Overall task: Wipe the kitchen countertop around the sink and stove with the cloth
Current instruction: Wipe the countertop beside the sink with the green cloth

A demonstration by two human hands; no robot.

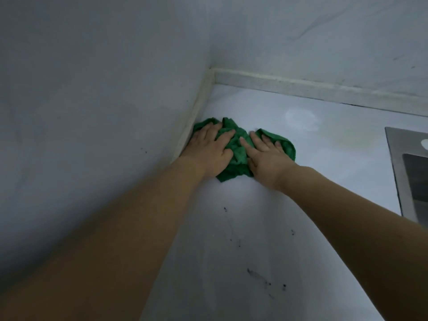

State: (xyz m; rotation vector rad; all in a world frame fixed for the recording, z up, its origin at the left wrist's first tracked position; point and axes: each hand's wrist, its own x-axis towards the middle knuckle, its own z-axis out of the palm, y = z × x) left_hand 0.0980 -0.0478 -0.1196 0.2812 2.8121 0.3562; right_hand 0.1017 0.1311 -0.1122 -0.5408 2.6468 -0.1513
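Note:
A crumpled green cloth (238,147) lies on the pale countertop (266,216) close to the left wall, a short way out from the back corner. My left hand (212,149) presses flat on the cloth's left part, right beside the wall's edge strip. My right hand (266,154) presses flat on the cloth's right part, fingers straight and pointing toward the back. Both palms cover much of the cloth. Dark specks and smears (264,278) mark the countertop nearer to me.
A grey wall (92,112) rises along the left, and a low backsplash strip (312,88) runs along the back. A steel rim of the sink or stove (403,172) shows at the right edge. A whitish ring mark (301,118) sits behind the cloth.

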